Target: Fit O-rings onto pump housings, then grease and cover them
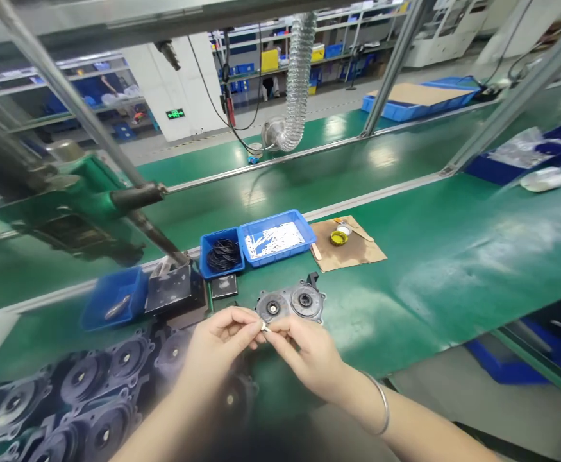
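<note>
My left hand [220, 343] and my right hand [304, 353] meet fingertip to fingertip over the green bench, both pinched on a tiny pale part [264, 327]. Just beyond the fingers lies a grey metal housing [290, 303] with two round bearing seats. A thin bangle circles my right wrist. Many similar dark housings [68, 398] are stacked at the lower left, blurred.
Behind the housing stand a small blue bin of black rings [222, 254] and a blue tray of white parts [276, 240]. A cardboard sheet [352, 250] carries a yellow tin and a stick. A green press [73, 205] looms left, with another blue bin [114, 296] beneath.
</note>
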`<state>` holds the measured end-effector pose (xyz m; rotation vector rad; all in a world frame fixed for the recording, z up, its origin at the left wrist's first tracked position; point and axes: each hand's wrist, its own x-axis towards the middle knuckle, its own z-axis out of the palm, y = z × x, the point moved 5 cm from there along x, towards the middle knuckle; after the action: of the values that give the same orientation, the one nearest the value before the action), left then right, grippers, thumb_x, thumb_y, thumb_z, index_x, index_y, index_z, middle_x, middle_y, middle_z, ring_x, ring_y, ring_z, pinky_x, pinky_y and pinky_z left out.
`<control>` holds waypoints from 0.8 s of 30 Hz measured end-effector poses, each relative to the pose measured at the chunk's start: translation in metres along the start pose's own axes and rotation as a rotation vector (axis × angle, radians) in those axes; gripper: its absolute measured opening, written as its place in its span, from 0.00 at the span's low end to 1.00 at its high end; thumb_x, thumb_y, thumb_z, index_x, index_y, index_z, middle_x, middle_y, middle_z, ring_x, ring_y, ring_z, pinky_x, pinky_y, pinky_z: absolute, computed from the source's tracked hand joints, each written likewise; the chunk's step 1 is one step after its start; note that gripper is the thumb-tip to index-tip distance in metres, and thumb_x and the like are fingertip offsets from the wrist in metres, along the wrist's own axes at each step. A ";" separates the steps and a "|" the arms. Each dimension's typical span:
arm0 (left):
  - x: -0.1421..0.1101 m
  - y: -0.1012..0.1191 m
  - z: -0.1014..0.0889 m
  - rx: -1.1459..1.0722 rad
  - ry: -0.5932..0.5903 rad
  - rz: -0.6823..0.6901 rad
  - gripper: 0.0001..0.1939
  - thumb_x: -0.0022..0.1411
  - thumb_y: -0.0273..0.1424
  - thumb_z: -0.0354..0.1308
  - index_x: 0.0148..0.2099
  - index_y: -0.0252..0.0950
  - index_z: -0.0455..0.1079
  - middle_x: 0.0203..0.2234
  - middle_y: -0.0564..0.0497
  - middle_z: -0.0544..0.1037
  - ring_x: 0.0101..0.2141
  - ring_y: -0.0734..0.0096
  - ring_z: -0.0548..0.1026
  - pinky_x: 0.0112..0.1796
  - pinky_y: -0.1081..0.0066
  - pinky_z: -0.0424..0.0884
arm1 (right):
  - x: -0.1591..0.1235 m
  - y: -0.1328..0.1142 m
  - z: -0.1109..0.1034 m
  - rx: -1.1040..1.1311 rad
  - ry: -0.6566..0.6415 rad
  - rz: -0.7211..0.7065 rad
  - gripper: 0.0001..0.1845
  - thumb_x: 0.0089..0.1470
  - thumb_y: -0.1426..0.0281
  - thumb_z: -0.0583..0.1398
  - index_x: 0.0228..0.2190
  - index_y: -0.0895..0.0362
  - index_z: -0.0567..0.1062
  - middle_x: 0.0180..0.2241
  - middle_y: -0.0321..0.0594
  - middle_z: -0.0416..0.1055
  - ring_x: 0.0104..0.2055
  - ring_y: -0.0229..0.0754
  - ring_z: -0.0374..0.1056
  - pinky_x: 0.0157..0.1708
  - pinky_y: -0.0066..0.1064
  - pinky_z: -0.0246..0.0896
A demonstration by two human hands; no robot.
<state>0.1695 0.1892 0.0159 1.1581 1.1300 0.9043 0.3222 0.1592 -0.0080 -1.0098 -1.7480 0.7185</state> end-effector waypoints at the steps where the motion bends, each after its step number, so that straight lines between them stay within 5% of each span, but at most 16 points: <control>1: 0.001 -0.001 0.004 0.003 -0.029 -0.007 0.10 0.53 0.35 0.69 0.29 0.33 0.75 0.30 0.48 0.78 0.27 0.72 0.75 0.30 0.74 0.73 | -0.004 0.001 -0.002 -0.025 0.019 -0.016 0.10 0.69 0.65 0.54 0.36 0.53 0.72 0.29 0.39 0.74 0.29 0.42 0.70 0.31 0.32 0.62; 9: 0.014 0.004 0.034 0.132 -0.174 0.062 0.07 0.56 0.32 0.66 0.30 0.34 0.76 0.30 0.47 0.76 0.26 0.71 0.74 0.31 0.72 0.72 | -0.026 0.022 -0.021 0.172 0.086 0.091 0.08 0.67 0.64 0.56 0.46 0.52 0.68 0.30 0.36 0.72 0.29 0.40 0.69 0.29 0.30 0.65; 17: 0.061 0.006 0.060 0.457 -0.092 0.239 0.04 0.59 0.30 0.62 0.32 0.37 0.76 0.28 0.51 0.77 0.24 0.75 0.66 0.27 0.75 0.62 | -0.054 0.082 -0.072 0.121 0.518 0.411 0.12 0.68 0.60 0.54 0.46 0.55 0.66 0.31 0.39 0.70 0.27 0.41 0.66 0.27 0.31 0.64; 24: 0.071 -0.008 0.073 0.515 -0.132 0.299 0.05 0.60 0.30 0.61 0.31 0.39 0.78 0.30 0.50 0.79 0.25 0.72 0.66 0.30 0.73 0.60 | -0.063 0.106 -0.070 0.067 0.420 0.440 0.13 0.68 0.59 0.54 0.42 0.55 0.69 0.29 0.39 0.69 0.28 0.42 0.67 0.26 0.31 0.61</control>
<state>0.2558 0.2399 -0.0042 1.8193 1.1319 0.7629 0.4324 0.1573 -0.0972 -1.4044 -1.1447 0.7623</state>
